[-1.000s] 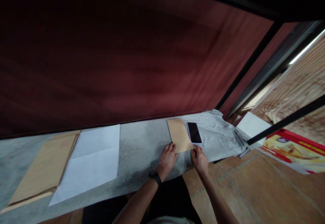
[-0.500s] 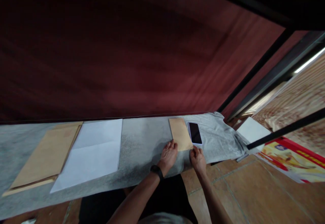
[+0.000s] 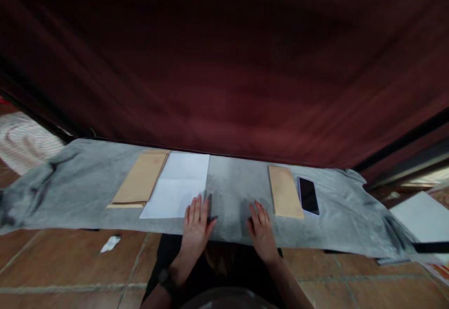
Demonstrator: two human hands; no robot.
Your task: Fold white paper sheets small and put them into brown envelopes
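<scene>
White paper with a crease across it [image 3: 178, 187] lies on the grey cloth, beside a stack of large brown envelopes [image 3: 142, 178] on its left. At the paper's lower right edge is my left hand [image 3: 196, 222], palm down, fingers stretched, holding nothing. My right hand [image 3: 261, 229] hovers or rests over the cloth, fingers apart and empty, just left of a smaller brown envelope [image 3: 286, 192]. A phone with a dark screen [image 3: 308, 196] lies to the right of that envelope.
The grey cloth [image 3: 231, 192] covers a long narrow surface. Behind it hangs a dark red curtain [image 3: 224, 89]. A white box-like object [image 3: 423, 215] stands at the far right. On the tiled floor [image 3: 70, 262] lies a crumpled white scrap [image 3: 110, 243].
The view has swung left. Both hands have let go of the small envelope and moved left, the left one to the white paper's edge. Their fingers have opened.
</scene>
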